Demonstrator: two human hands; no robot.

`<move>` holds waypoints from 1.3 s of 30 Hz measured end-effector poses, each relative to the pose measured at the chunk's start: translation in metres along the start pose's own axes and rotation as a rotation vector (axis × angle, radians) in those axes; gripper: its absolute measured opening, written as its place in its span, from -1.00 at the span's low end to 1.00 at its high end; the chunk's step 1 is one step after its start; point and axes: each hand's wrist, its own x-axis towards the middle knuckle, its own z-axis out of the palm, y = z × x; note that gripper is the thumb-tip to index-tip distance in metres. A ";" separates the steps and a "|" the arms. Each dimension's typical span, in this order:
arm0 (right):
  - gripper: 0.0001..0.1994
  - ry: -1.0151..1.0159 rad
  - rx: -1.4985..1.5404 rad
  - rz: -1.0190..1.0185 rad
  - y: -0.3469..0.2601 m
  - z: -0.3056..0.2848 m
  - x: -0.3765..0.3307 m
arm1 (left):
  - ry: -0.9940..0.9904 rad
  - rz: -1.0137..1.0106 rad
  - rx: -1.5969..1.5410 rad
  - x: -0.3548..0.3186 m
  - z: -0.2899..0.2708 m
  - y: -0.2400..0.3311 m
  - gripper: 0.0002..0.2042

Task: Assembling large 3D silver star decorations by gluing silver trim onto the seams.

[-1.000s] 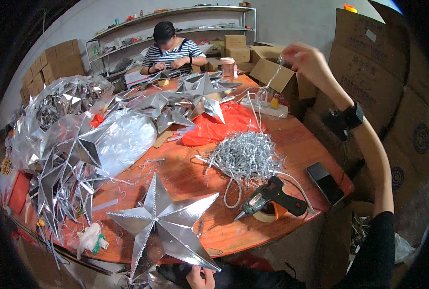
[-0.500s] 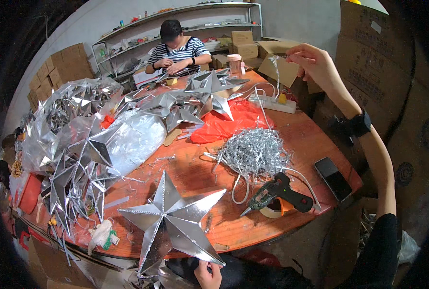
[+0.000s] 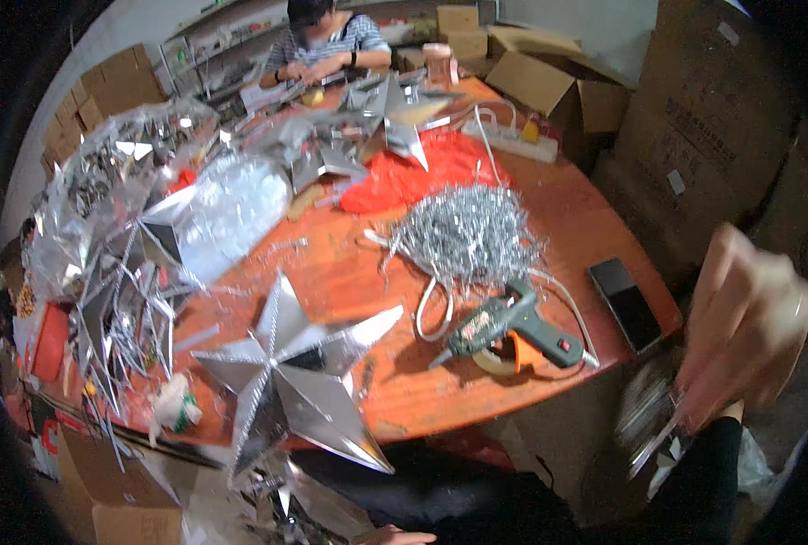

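Note:
A large silver five-pointed star [image 3: 300, 372] lies at the table's front edge, its lower points jutting over it. Silver beading runs along some of its ridges. Below its lower right point, my left hand [image 3: 393, 536] shows only in part at the bottom edge, apart from the star. My right hand [image 3: 749, 318] is at the far right, off the table and smeared by motion, so its fingers cannot be read. Blurred shiny silver strips [image 3: 651, 425] show just below it; whether it holds them is unclear. A heap of silver tinsel [image 3: 468, 234] sits mid-table.
A glue gun [image 3: 513, 331] lies by a tape roll [image 3: 495, 361], with a phone [image 3: 624, 304] to the right. Red plastic [image 3: 422, 173], a power strip [image 3: 522, 143] and more silver stars [image 3: 327, 150] lie farther back. A person [image 3: 327, 54] works across the table. Cartons [image 3: 694, 136] stand at right.
My right hand has swung from high above the table's right side down to the far right. My left hand has let go of the star's lower point and dropped lower. The view has tilted down.

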 end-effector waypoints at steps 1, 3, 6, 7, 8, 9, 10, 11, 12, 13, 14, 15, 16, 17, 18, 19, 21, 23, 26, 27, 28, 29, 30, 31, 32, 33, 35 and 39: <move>-0.83 -0.024 0.090 0.217 -0.011 0.017 0.000 | 0.031 0.152 -0.050 0.004 0.003 0.014 -0.86; -0.84 -0.085 0.289 0.425 -0.022 0.048 0.010 | -0.034 0.403 -0.122 0.020 -0.003 0.031 -0.84; -0.76 -0.157 0.515 0.417 -0.005 0.088 0.007 | 0.008 0.476 0.053 0.024 0.014 0.018 -0.59; -0.71 -0.165 0.569 0.384 0.002 0.102 0.003 | -0.010 0.241 -0.140 0.028 0.018 0.023 -0.53; -0.66 -0.174 0.624 0.344 0.008 0.115 0.003 | -0.014 0.008 -0.332 0.033 0.021 0.029 -0.46; -0.66 -0.174 0.613 0.339 0.004 0.113 0.002 | 0.050 0.007 -0.372 0.034 0.033 0.029 -0.44; -0.64 -0.195 0.607 0.377 0.001 0.110 0.002 | 0.116 0.006 -0.410 0.037 0.041 0.025 -0.41; -0.62 -0.216 0.604 0.417 0.000 0.110 0.000 | 0.108 0.115 -0.226 0.045 0.046 0.017 -0.53; -0.62 -0.215 0.595 0.411 0.000 0.108 -0.003 | -0.052 0.139 -0.126 0.048 0.042 0.013 -0.72; -0.61 -0.196 0.585 0.450 -0.001 0.109 -0.005 | -0.037 0.062 -0.183 0.050 0.044 0.022 -0.82; -0.59 -0.176 0.572 0.492 -0.001 0.110 -0.007 | -0.025 -0.011 -0.241 0.052 0.046 0.030 -0.90; -0.65 -0.114 0.475 0.476 -0.003 0.112 -0.009 | -0.019 -0.011 -0.237 0.050 0.047 0.025 -0.90; -0.65 -0.113 0.473 0.474 -0.004 0.111 -0.009 | 0.016 0.047 -0.216 0.046 0.049 0.017 -0.92; -0.70 -0.096 0.476 0.504 -0.006 0.108 -0.009 | 0.046 0.108 -0.197 0.044 0.050 0.012 -0.91; -0.75 -0.082 0.489 0.525 -0.004 0.107 -0.007 | 0.052 0.105 -0.191 0.043 0.049 0.013 -0.91; -0.75 -0.081 0.491 0.521 -0.003 0.106 -0.007 | 0.074 0.067 -0.119 0.042 0.047 0.016 -0.88; -0.81 -0.041 0.437 0.572 0.000 0.102 -0.008 | 0.115 0.061 -0.115 0.040 0.041 0.024 -0.94; -0.81 -0.034 0.433 0.578 0.003 0.100 -0.010 | 0.121 0.015 -0.098 0.035 0.037 0.026 -0.92; -0.82 -0.002 0.428 0.599 0.005 0.099 -0.011 | 0.146 -0.023 -0.093 0.022 0.034 0.018 -0.88; -0.83 0.026 0.413 0.621 0.004 0.097 -0.012 | 0.159 -0.066 -0.087 0.020 0.032 0.020 -0.88; -0.83 0.026 0.415 0.626 0.003 0.096 -0.012 | 0.173 -0.109 -0.079 0.017 0.031 0.021 -0.87; -0.84 0.054 0.389 0.668 0.003 0.094 -0.012 | 0.177 -0.123 -0.066 0.014 0.031 0.017 -0.86; -0.85 0.080 0.366 0.706 0.002 0.095 -0.011 | 0.181 -0.127 -0.067 0.007 0.029 0.010 -0.86; -0.87 0.095 0.349 0.718 0.001 0.092 -0.011 | 0.130 -0.249 -0.035 0.002 0.027 0.004 -0.84; -0.87 0.096 0.348 0.719 0.000 0.091 -0.012 | 0.078 -0.370 -0.003 -0.004 0.025 -0.001 -0.82; -0.87 0.111 0.333 0.741 0.000 0.090 -0.014 | 0.036 -0.395 0.049 -0.005 0.020 0.000 -0.86; -0.87 0.128 0.315 0.765 -0.001 0.088 -0.017 | 0.087 -0.366 0.033 -0.007 0.018 0.008 -0.86; -0.88 0.130 0.391 0.731 -0.006 0.084 -0.021 | 0.099 -0.356 0.074 -0.015 0.008 0.002 -0.86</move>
